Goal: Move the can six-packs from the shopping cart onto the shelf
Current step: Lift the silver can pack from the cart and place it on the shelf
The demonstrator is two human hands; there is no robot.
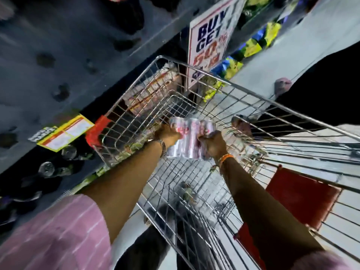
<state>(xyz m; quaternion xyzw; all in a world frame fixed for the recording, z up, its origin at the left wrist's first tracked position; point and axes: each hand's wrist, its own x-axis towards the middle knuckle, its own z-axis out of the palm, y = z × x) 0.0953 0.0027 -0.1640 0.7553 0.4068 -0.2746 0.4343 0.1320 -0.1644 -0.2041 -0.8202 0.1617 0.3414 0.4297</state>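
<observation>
Cart [253, 95] top open; wire walls enclose sides.

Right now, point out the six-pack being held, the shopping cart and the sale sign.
six-pack [191, 137]: head view, on the can sides between both hands.
shopping cart [196, 68]: head view, far top rim wire.
sale sign [211, 38]: head view, middle of printed face.

Single head cam, wide-angle, heavily tilted, looking forward and down along both forearms into the shopping cart [194, 106] at close range. Shelf [64, 61] runs along the left, floor aisle to the far right. Motion blur; no second view.
</observation>
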